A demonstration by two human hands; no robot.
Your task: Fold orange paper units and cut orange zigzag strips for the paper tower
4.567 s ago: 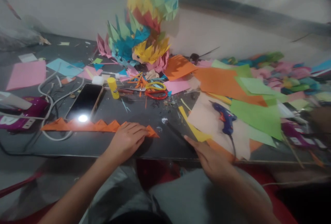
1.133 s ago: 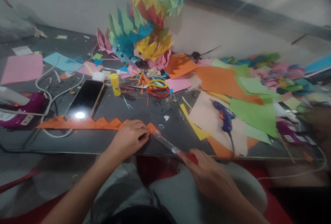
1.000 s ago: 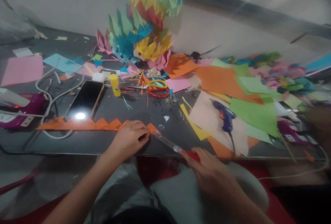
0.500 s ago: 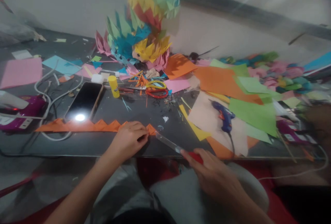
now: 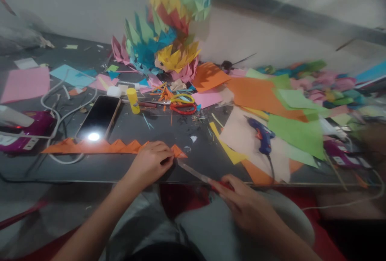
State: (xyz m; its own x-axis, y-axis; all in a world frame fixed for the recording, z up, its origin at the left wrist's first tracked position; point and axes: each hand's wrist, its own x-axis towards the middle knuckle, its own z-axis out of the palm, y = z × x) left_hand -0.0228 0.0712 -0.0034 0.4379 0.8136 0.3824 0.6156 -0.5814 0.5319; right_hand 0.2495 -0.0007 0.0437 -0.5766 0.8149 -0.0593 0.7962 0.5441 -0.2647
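A long orange zigzag paper strip (image 5: 99, 146) lies along the near edge of the dark table (image 5: 169, 132). My left hand (image 5: 150, 162) presses down on its right end, fingers curled and pinching the paper. My right hand (image 5: 244, 204) grips a red-handled cutter (image 5: 196, 173), its blade lying on the table and pointing at the strip's last orange triangle (image 5: 178, 152).
A phone (image 5: 99, 117), yellow glue stick (image 5: 133, 100), scissors (image 5: 181, 105) and white cables (image 5: 63, 112) lie behind the strip. A blue glue gun (image 5: 262, 136) rests on loose coloured sheets (image 5: 289, 128) at right. A tall paper sculpture (image 5: 169, 27) stands at the back. A purple device (image 5: 21, 132) sits at left.
My right hand took up the red-handled cutter and brought its blade to the strip's right end; in the last half second the blade has slid slightly down and toward me. My left hand stays.
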